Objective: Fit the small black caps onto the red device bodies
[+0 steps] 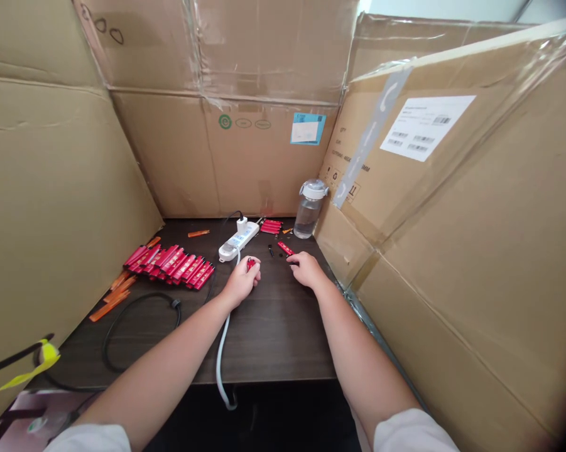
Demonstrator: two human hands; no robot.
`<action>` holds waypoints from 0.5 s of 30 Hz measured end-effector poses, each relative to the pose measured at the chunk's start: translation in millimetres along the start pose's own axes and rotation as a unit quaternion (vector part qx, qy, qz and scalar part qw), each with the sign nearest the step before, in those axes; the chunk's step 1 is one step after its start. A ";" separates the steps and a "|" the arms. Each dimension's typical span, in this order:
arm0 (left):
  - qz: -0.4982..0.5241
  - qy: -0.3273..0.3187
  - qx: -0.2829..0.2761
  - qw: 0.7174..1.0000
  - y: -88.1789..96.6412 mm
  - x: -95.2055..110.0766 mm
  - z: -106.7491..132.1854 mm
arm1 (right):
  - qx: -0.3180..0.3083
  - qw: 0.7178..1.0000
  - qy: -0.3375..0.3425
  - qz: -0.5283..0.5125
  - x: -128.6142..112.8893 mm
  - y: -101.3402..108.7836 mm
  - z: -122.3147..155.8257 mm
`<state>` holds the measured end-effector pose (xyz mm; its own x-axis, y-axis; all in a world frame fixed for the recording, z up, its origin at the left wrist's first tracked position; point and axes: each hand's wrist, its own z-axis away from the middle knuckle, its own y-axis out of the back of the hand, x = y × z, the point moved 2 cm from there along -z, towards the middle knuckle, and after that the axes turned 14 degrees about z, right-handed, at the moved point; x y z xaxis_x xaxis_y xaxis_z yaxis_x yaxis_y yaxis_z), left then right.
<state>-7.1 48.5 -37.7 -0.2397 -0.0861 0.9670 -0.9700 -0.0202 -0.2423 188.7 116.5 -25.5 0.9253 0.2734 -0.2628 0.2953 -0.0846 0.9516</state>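
Red lighter part (250, 264) — gripped in the left hand (239, 284), fingers closed round it, mostly hidden. Right hand (308, 270) loosely curled, empty as far as visible, fingertips just beside a red lighter (285, 248) on the dark wood desk (273, 339). Further on: rows of red lighters (169, 267) at left — white power strip (238, 242), water bottle (310, 210), cardboard wall (268, 157).
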 end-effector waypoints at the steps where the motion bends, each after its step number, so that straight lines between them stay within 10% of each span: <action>1: 0.000 0.007 -0.002 1.000 0.2 0.5 0.6 | -0.015 1.000 0.001 0.015 0.7 -1.9 -0.9; 15: 0.060 0.099 -0.016 0.993 8.5 2.2 -0.7 | -0.070 0.997 0.022 0.028 -11.7 4.6 10.8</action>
<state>-15.8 48.8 -37.6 -0.3542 0.1109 0.9286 -0.9339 0.0105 -0.3574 181.7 102.5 -19.7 0.9270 0.3147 -0.2040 0.2044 0.0323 0.9784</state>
